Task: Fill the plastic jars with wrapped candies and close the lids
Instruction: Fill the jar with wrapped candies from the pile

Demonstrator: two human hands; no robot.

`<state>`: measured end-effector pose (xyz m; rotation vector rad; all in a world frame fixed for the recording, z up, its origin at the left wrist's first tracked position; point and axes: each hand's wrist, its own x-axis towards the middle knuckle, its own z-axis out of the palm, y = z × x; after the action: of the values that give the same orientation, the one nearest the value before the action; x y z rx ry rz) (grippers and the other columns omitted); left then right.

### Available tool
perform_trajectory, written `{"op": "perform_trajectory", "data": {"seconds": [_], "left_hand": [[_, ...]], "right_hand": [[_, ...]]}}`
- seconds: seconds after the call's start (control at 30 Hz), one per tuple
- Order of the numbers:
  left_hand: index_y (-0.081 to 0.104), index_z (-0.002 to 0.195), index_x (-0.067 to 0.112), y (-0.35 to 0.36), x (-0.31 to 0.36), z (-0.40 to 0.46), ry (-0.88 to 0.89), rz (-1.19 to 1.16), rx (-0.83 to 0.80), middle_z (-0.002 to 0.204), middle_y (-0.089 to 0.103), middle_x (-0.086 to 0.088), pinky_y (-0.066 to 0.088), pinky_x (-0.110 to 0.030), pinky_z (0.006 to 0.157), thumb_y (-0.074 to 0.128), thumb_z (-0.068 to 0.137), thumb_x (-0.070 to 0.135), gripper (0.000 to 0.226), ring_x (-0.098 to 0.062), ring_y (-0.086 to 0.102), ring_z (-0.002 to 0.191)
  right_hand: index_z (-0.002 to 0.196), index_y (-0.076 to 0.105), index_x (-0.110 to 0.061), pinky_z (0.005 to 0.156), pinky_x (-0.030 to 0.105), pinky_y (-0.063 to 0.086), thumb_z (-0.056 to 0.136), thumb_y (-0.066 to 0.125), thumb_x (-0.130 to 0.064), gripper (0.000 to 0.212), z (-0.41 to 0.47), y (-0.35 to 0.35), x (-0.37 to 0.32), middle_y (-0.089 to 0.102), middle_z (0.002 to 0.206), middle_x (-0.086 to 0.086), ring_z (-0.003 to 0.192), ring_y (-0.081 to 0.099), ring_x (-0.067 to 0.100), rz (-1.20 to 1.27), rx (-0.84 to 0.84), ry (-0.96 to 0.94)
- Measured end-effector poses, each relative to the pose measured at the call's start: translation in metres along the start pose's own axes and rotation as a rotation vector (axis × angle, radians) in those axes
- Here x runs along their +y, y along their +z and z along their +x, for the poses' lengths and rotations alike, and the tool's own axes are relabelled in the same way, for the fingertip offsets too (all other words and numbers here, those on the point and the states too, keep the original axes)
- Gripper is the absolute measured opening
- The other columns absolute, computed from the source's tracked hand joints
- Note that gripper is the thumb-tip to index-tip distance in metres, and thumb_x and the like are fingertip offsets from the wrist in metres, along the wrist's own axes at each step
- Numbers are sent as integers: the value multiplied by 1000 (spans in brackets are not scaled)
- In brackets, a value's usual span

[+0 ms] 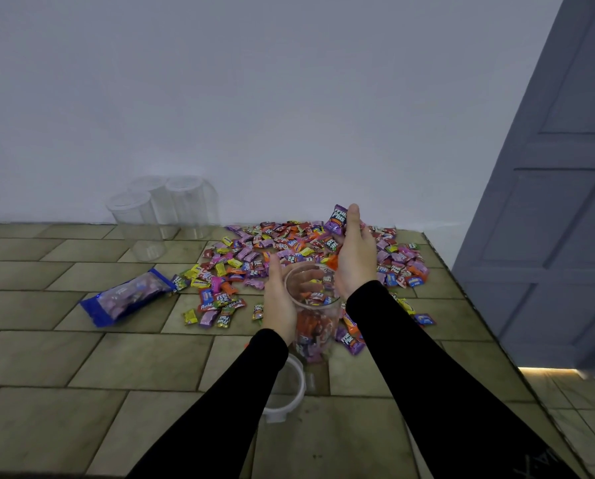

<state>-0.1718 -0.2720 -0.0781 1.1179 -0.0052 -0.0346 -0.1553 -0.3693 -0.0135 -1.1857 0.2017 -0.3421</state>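
A plain room in a home, by the look of it: a bare white wall (254, 98), a grey panelled door (562, 209) at the right, and a bench (81, 375) covered in a stone-tile pattern, set against the wall.

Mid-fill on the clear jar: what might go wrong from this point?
1. The right hand holds wrapped candies, a purple one poking out on top, above and beyond the clear plastic jar; some may miss the mouth.
2. The left hand grips the jar, which looks tilted; loosening could tip it.
3. The white-rimmed lid lies under the left forearm and may get knocked.
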Motion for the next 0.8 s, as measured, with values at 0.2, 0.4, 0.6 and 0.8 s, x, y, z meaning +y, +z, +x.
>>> {"op": "perform_trajectory", "data": {"seconds": [0.2,0.4,0.6,0.8], "left_hand": [[66,105,-7,-3,-3,3,24,27,-5,91,71,-21,56,-30,58,22,97,59,80,-25,67,66],[66,103,-5,-2,-2,4,36,40,-21,87,71,-18,53,-32,61,28,90,62,79,-26,66,65],[68,101,-1,-4,-4,4,43,51,3,93,70,-21,52,-46,77,28,93,62,76,-31,66,77],[68,96,1,-3,-1,4,37,96,-11,83,71,-15,54,-29,55,18,101,53,72,-23,67,63]], "right_hand": [[89,57,-24,72,28,46,97,49,-41,21,-5,2,-5,62,82,0,72,58,15,12,-35,38],[94,63,-13,70,35,43,90,57,-48,36,-13,7,-7,56,89,15,82,53,33,-35,-10,40],[97,57,-16,52,30,40,92,57,-36,21,-15,3,-12,55,78,17,49,52,18,-19,-78,123],[97,61,-11,66,38,44,91,60,-32,22,-12,5,-6,58,80,12,66,58,28,-7,-73,73]]}}
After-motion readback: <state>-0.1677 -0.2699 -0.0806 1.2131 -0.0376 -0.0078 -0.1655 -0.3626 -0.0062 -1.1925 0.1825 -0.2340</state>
